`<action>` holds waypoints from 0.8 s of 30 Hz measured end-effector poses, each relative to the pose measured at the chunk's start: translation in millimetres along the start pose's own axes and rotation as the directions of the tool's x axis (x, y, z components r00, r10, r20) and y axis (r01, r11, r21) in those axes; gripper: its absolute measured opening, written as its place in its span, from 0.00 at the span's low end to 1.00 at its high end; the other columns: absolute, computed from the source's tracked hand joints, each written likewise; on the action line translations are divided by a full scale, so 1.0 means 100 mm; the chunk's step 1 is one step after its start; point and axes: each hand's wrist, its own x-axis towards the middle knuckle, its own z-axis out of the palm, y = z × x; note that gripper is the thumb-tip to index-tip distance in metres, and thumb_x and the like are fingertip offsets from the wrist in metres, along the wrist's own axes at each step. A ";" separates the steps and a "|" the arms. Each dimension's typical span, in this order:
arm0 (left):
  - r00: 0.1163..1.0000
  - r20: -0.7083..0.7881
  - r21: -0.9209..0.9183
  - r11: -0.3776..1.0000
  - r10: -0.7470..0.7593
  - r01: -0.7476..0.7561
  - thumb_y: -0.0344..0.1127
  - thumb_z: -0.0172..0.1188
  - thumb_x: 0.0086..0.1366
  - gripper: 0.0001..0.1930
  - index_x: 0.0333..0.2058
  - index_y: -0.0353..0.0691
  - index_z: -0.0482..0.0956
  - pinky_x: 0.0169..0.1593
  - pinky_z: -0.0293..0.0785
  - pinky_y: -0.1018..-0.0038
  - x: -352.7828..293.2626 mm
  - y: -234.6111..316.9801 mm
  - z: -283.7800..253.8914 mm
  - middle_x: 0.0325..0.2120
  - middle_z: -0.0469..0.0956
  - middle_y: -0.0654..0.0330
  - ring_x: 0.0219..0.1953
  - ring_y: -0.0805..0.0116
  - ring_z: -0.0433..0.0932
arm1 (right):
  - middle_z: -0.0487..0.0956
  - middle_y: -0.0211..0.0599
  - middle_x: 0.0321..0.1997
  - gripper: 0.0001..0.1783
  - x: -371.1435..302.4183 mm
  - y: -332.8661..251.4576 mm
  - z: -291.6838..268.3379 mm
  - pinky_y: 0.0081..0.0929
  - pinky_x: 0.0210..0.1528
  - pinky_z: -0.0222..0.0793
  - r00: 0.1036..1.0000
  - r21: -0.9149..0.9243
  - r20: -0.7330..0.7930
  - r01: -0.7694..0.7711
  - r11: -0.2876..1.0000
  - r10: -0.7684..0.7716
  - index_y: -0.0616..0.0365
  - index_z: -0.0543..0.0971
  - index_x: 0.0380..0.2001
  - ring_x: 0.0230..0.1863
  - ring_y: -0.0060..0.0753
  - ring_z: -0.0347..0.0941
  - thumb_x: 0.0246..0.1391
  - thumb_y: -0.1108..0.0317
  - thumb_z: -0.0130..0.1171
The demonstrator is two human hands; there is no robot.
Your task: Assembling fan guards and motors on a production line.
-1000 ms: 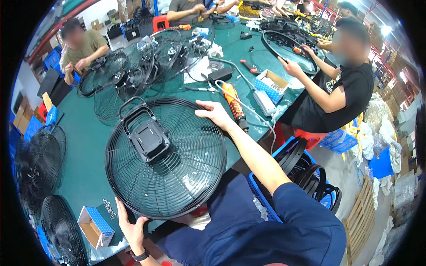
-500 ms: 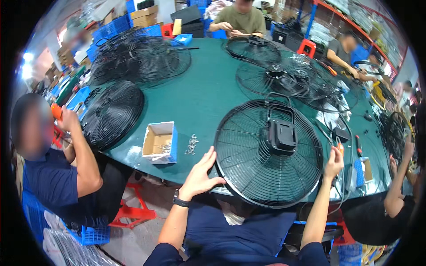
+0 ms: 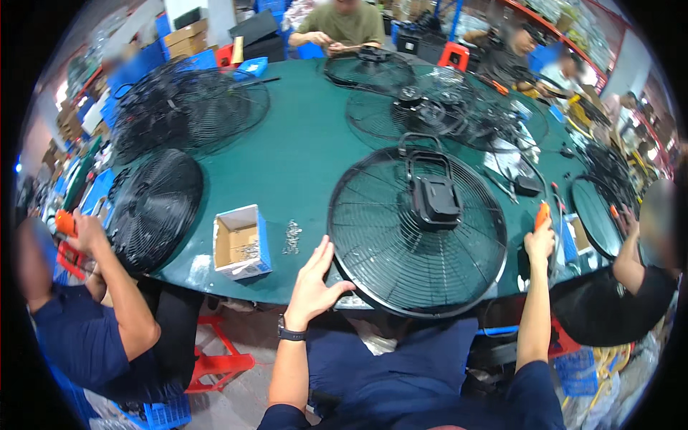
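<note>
In front of me a round black fan (image 3: 387, 272) lies on the green table, its wire grille facing up. A black motor box (image 3: 436, 201) and a loop-shaped bracket sit on its upper middle. My left hand (image 3: 313, 283) rests at the fan's left rim, fingers stretched out and thumb apart. To the right of the fan, my right hand (image 3: 539, 242) is wrapped round an orange electric screwdriver (image 3: 543, 213), held upright with its lower part hidden. Left of the fan lie loose screws (image 3: 292, 237), beside an open white-and-blue carton (image 3: 266, 240) with more screws inside.
Wire grilles (image 3: 193, 107) are heaped at the far left, above another black fan (image 3: 159, 208). More fan parts (image 3: 430, 111) lie across the back. Pliers (image 3: 500, 185) and a small box (image 3: 577, 235) are at the right. Co-workers sit around the table; one at left holds an orange tool (image 3: 66, 223).
My view has shifted, so the table's contents sit further left. My right hand has moved away from the fan's rim, and its orange screwdriver shows more fully. My left hand stays at the rim.
</note>
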 end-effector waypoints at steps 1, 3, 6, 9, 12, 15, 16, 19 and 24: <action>1.000 -0.024 -0.007 1.000 0.019 -0.019 0.32 0.75 0.37 0.45 0.55 0.24 0.65 0.63 0.59 0.69 -0.01 -0.02 0.02 0.60 0.60 0.42 0.63 0.54 0.62 | 0.71 0.53 0.43 0.38 0.08 0.09 -0.05 0.44 0.44 0.70 0.993 0.220 0.112 -0.056 0.974 0.032 0.55 0.61 0.56 0.41 0.51 0.72 0.38 0.70 0.62; 1.000 -0.023 0.002 1.000 0.011 -0.011 0.30 0.74 0.37 0.44 0.55 0.25 0.64 0.63 0.59 0.69 -0.07 -0.05 -0.02 0.61 0.60 0.42 0.63 0.55 0.62 | 0.73 0.44 0.38 0.40 -0.07 0.05 -0.40 0.31 0.39 0.70 0.983 0.593 0.184 -0.120 0.796 0.011 0.62 0.62 0.53 0.36 0.36 0.73 0.32 0.76 0.64; 1.000 0.008 0.018 1.000 0.001 -0.001 0.30 0.73 0.37 0.44 0.56 0.24 0.64 0.63 0.59 0.68 -0.03 0.02 0.01 0.61 0.59 0.42 0.63 0.54 0.62 | 0.75 0.38 0.38 0.36 -0.24 0.26 -0.54 0.24 0.38 0.70 0.980 0.946 0.197 -0.196 0.260 0.026 0.63 0.65 0.52 0.34 0.30 0.74 0.33 0.81 0.63; 0.999 0.039 0.016 1.000 -0.022 0.022 0.32 0.73 0.38 0.44 0.56 0.24 0.64 0.63 0.58 0.66 -0.01 0.01 0.05 0.62 0.57 0.42 0.63 0.53 0.60 | 0.74 0.33 0.35 0.28 -0.31 0.31 -0.91 0.22 0.38 0.70 0.994 0.999 0.030 -0.033 -0.021 -0.107 0.64 0.68 0.49 0.34 0.26 0.74 0.39 0.84 0.59; 0.999 0.030 0.056 0.998 -0.016 0.014 0.36 0.74 0.41 0.44 0.57 0.26 0.63 0.64 0.57 0.64 -0.14 -0.03 -0.08 0.63 0.55 0.41 0.64 0.48 0.58 | 0.75 0.36 0.36 0.23 -0.50 0.02 -1.29 0.25 0.39 0.72 0.973 0.975 -0.144 0.108 -0.195 -0.179 0.66 0.68 0.48 0.37 0.30 0.75 0.45 0.83 0.58; 0.997 0.072 0.120 0.992 0.016 -0.025 0.42 0.72 0.44 0.44 0.58 0.28 0.62 0.64 0.55 0.67 -0.07 -0.05 -0.06 0.63 0.56 0.43 0.66 0.53 0.55 | 0.77 0.48 0.45 0.19 -0.53 0.17 -1.30 0.30 0.44 0.74 0.977 0.983 -0.182 0.180 -0.021 -0.110 0.74 0.69 0.48 0.42 0.33 0.77 0.53 0.78 0.55; 0.996 0.082 0.116 0.992 0.039 -0.049 0.43 0.71 0.45 0.44 0.58 0.28 0.62 0.65 0.53 0.67 -0.05 -0.03 -0.04 0.63 0.54 0.42 0.66 0.53 0.53 | 0.77 0.48 0.45 0.15 -0.42 0.38 -1.19 0.32 0.46 0.74 0.969 0.983 -0.185 0.180 -0.048 -0.162 0.75 0.73 0.45 0.40 0.31 0.77 0.54 0.78 0.55; 0.993 0.094 0.170 0.982 0.070 -0.085 0.46 0.69 0.47 0.46 0.60 0.29 0.58 0.66 0.52 0.67 -0.01 -0.06 0.06 0.64 0.52 0.42 0.66 0.50 0.53 | 0.78 0.42 0.40 0.11 -0.63 0.19 -1.29 0.26 0.43 0.75 0.923 0.882 -0.335 0.378 0.280 -0.188 0.73 0.75 0.39 0.37 0.28 0.76 0.54 0.76 0.57; 0.993 0.108 0.132 0.989 0.044 -0.058 0.41 0.69 0.49 0.42 0.60 0.30 0.59 0.65 0.54 0.67 -0.11 -0.04 -0.08 0.63 0.54 0.43 0.65 0.51 0.56 | 0.76 0.38 0.38 0.14 -0.59 0.10 -0.76 0.24 0.41 0.70 0.954 0.934 -0.231 0.273 0.230 -0.193 0.67 0.72 0.43 0.35 0.25 0.73 0.54 0.73 0.59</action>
